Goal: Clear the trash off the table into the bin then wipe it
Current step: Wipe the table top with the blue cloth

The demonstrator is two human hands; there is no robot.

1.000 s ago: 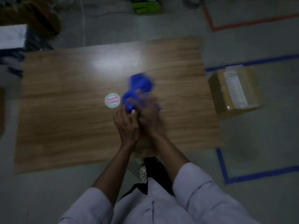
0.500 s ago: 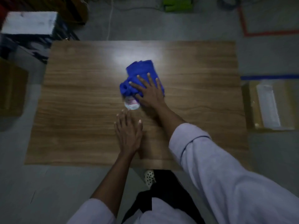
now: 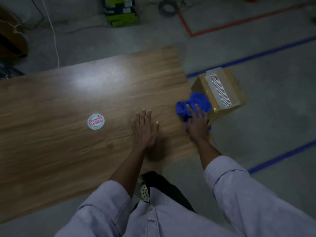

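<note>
While the wooden table (image 3: 68,142) fills the left and middle of the head view, each thing in sight sits as follows:
Right hand: the right hand (image 3: 197,124) lies palm down on the blue cloth (image 3: 195,104), fingers spread over the crumpled fabric and pressing it flat rather than pinching it
Blue cloth: bunched up at the table's right edge, part of it lapping past the edge toward the box on the floor; whether all of it rests on the wood I cannot tell
Left hand: the left hand (image 3: 144,130) rests flat on the tabletop, palm down, fingers stretched out and close together with the thumb set apart, holding nothing; it sits near the right hand but does not touch it or the cloth
Round sticker: a round white label with pink lettering (image 3: 95,121) lies flat on the wood, left of the left hand and well apart from the cloth
Cardboard box: a brown cardboard box (image 3: 237,86) stands on the floor just beside the table's right edge, with a white ribbed plastic piece (image 3: 219,89) lying in it
Floor: grey concrete marked with blue tape lines (image 3: 282,154) on the right and red tape lines (image 3: 222,26) at the far end; a green and black box (image 3: 121,11) and loose cables sit beyond the table
Sleeves: pale sleeves (image 3: 239,194) cover both forearms partway, wrists bare
</note>
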